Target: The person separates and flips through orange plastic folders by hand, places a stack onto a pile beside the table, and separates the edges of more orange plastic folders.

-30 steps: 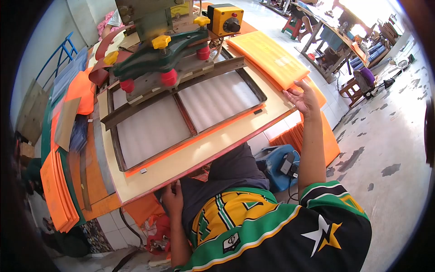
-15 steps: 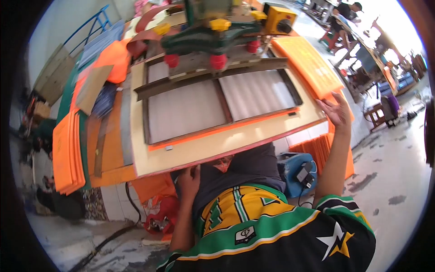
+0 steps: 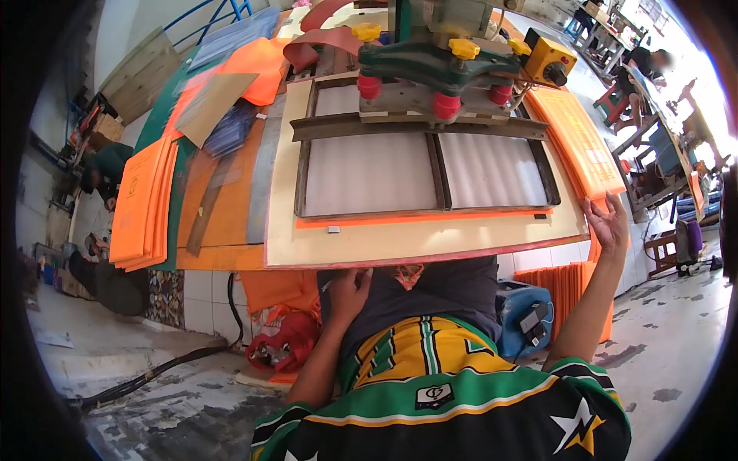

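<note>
My right hand (image 3: 607, 224) is at the right edge of the table, its fingers apart and fingertips against the near end of a stack of printed orange sheets (image 3: 573, 142). By the front edge of a cream board (image 3: 430, 240), my left hand (image 3: 348, 296) is low near my lap, with its fingers mostly hidden under the edge. On the board lies a dark metal frame (image 3: 440, 173) with a middle divider over whitish panels. An orange strip (image 3: 419, 220) shows along its near side. Across the frame's far part runs a metal bar (image 3: 338, 128).
Over the frame stands a green press head (image 3: 430, 65) with yellow knobs and red feet, beside a yellow control box (image 3: 550, 59). Folded orange covers (image 3: 142, 207) hang at the table's left. A blue case (image 3: 524, 315) sits below right. Other people work at both sides.
My view has swung left and levelled, so the table appears shifted right. My right hand stays by the orange stack's near end and my left hand by the board's front edge.
</note>
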{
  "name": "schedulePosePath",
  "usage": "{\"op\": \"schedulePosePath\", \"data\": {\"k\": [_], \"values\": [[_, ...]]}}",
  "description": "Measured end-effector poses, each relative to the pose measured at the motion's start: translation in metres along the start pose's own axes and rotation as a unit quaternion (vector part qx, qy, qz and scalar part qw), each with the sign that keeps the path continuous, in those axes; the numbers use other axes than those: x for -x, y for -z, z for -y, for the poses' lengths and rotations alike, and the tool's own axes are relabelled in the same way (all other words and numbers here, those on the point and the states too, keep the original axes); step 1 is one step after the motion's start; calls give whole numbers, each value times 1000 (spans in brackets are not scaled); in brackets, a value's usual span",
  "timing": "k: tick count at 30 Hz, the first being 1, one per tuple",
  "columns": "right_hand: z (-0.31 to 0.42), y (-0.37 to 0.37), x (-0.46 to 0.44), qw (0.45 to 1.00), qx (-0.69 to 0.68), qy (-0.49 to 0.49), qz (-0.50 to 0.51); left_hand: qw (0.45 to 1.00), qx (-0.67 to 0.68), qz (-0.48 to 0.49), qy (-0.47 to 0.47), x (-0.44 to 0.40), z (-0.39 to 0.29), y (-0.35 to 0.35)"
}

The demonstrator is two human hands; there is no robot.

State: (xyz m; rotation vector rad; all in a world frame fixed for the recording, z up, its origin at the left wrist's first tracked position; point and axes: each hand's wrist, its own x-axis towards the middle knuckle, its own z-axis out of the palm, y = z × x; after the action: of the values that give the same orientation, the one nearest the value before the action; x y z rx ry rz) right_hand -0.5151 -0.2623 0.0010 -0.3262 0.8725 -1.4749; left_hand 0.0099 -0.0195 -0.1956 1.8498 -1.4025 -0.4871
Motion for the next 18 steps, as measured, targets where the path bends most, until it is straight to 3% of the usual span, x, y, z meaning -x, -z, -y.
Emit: {"op": "schedulePosePath", "data": {"k": [9,13,15,16,18], "values": [[1,12,-21,999,-43,-2,-12,1000,-25,6,5,-1,-1,0],[6,14,-46,993,-80,-77,-29,1000,9,18,13,1,2,-3],[7,17,-67,995,-65,-62,-48,1000,-24,16,10,0,4,-2],[7,13,-69,994,-68,-89,1,998,-21,37,36,-1,-11,7],[7,20,-92,997,-55,-44,-12,999,7,34,18,0,-1,2]]}}
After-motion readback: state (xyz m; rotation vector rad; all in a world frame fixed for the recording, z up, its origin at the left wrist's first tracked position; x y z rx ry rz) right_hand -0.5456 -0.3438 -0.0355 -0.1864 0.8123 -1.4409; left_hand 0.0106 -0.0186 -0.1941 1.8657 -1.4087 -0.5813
